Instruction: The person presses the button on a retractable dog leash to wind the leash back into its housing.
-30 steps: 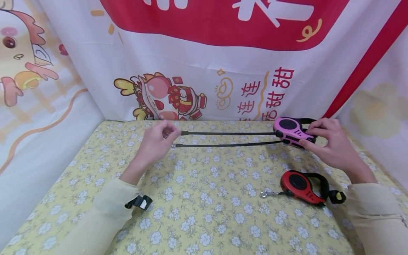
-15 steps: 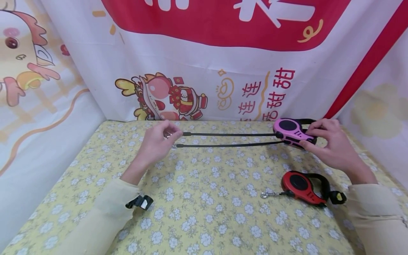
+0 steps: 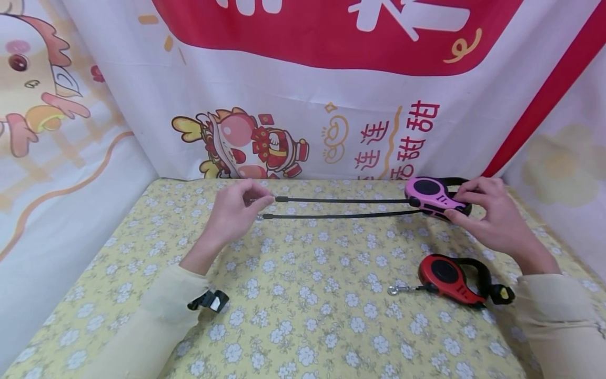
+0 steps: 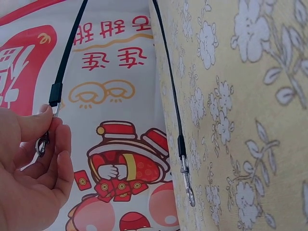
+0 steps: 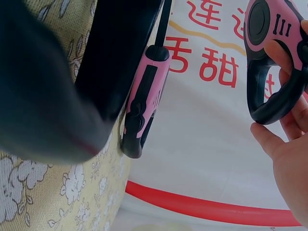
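My left hand (image 3: pixel 236 210) pinches the metal clip (image 4: pixel 42 144) of a pink retractable dog leash (image 3: pixel 428 186) between thumb and fingers. From there its black strap (image 3: pixel 341 200) runs nearly straight to the pink case. My right hand (image 3: pixel 492 216) grips that case by its black handle, above the table. Below it a second pink leash (image 5: pixel 147 86) rests on the table, mostly hidden from the head view. That one's strap (image 3: pixel 331 216) is also drawn out to the left, its clip (image 4: pixel 187 183) lying on the cloth under my left hand.
Nearer to me on the right lies a red retractable leash (image 3: pixel 445 271), its strap drawn in and its clip (image 3: pixel 400 290) pointing left. A flowered yellow cloth (image 3: pixel 303 316) covers the table. Printed white hangings (image 3: pixel 303 84) stand behind and at the sides.
My left thumb and fingertips have shifted slightly to the right at the clip. The right hand, both pink leashes and the red leash look unmoved.
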A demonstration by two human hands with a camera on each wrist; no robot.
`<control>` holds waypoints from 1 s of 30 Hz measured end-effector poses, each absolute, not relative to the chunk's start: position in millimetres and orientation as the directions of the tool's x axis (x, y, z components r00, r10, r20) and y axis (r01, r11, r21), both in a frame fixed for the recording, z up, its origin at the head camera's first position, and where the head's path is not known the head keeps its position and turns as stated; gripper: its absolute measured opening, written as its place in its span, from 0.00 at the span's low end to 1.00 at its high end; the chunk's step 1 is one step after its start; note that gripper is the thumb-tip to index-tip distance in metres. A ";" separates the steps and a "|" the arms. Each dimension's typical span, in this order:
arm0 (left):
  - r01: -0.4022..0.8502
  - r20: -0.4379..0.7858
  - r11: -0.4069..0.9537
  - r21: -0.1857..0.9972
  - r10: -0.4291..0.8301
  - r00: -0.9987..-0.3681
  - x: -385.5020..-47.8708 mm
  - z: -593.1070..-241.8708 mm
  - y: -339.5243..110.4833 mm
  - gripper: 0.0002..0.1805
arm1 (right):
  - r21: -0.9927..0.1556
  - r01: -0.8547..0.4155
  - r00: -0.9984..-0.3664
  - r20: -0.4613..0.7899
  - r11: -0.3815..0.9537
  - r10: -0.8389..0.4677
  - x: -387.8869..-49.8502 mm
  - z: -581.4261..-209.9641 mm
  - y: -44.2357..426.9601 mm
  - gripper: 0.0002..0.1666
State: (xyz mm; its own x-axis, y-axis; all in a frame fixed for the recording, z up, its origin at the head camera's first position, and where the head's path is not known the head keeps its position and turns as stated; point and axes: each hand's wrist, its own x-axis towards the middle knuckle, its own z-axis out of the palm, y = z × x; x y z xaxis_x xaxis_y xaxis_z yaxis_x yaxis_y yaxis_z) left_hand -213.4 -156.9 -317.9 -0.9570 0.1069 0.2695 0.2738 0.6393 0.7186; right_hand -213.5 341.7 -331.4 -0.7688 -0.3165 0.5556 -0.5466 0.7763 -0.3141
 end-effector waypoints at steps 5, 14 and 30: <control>0.305 0.294 0.629 0.715 0.125 -0.948 -212.9 -318.0 -155.9 0.08 | -0.307 -0.555 -0.764 0.557 0.773 -0.327 -213.1 -330.6 340.0 0.13; 0.327 0.308 0.631 0.704 0.143 -0.941 -212.4 -319.0 -155.9 0.08 | -0.303 -0.555 -0.766 0.550 0.774 -0.334 -213.4 -332.4 339.8 0.14; 0.337 0.323 0.654 0.677 0.148 -0.935 -211.4 -318.6 -152.2 0.06 | -0.304 -0.570 -0.758 0.553 0.763 -0.345 -214.3 -333.1 338.6 0.14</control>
